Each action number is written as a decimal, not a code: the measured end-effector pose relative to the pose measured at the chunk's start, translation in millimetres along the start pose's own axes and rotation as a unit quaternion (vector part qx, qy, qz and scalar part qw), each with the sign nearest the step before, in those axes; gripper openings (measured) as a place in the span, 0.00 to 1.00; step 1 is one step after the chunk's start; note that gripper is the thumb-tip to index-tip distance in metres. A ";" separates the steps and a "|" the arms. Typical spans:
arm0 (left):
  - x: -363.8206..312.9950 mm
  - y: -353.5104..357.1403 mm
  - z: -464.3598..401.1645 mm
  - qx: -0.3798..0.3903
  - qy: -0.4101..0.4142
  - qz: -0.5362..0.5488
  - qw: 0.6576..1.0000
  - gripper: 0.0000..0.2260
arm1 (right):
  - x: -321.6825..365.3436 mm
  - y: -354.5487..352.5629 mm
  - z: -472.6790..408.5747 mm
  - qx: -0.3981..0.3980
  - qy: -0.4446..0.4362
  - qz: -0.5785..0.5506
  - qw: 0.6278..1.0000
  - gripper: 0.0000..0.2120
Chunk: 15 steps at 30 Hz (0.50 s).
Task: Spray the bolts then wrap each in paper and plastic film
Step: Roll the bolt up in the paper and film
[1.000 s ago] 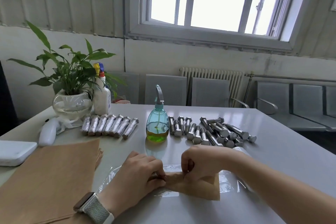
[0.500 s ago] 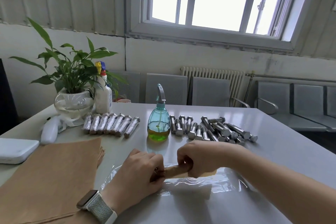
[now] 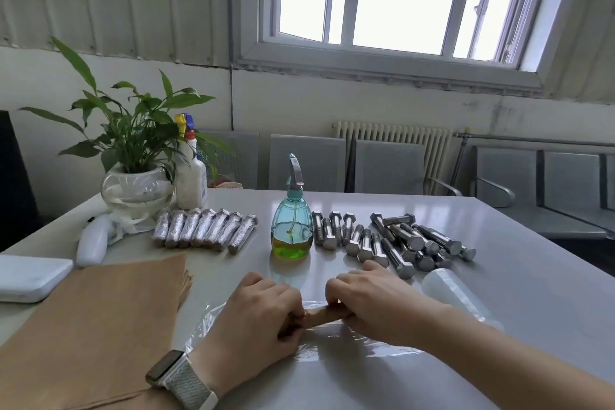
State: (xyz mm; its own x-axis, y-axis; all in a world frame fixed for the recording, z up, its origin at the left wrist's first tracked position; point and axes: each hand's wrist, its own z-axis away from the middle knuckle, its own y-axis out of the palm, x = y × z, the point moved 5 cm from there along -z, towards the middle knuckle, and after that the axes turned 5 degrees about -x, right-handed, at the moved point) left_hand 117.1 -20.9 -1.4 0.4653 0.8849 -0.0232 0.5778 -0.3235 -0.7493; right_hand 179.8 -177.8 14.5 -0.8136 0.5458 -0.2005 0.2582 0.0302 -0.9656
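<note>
The plastic film (image 3: 349, 341), spread at six o'clock on the table (image 3: 499, 276), may crease or cling unevenly. On it, the paper-wrapped bolt (image 3: 321, 315) could unroll if left hand (image 3: 256, 313) or right hand (image 3: 376, 299), both curled gripping its ends, slackens.

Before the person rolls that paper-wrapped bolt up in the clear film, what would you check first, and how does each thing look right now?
1. Paper closed round the bolt: ok in the middle; the ends are hidden by the hands.
2. Both hands hold the bolt: ok, left hand and right hand curl over its ends.
3. Film lies under the bolt: ok, spread on the table.
4. Film flat: not ok, it wrinkles at the left edge.
5. Film cut from its roll: cannot tell.
6. Room to roll forward: ok, the spray bottle stands well beyond the hands.
</note>
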 end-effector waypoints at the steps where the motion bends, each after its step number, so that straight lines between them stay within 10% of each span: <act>1: -0.4 0.3 -0.1 0.001 0.002 0.000 1.000 0.09 | -1.3 0.3 1.3 -0.006 0.001 -0.014 1.000 0.11; 15: -13.3 2.2 -7.8 0.015 0.089 -0.050 0.995 0.04 | -8.3 18.9 39.9 -0.123 0.078 -0.150 0.978 0.15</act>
State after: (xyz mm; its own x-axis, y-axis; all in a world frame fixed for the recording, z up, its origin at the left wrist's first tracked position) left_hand 117.5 -36.0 2.4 0.5192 0.8381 0.1675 0.6085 -0.2248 -0.7611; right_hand 170.7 -215.3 -8.7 -0.7869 0.6027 0.1322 0.1533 0.3984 -0.9043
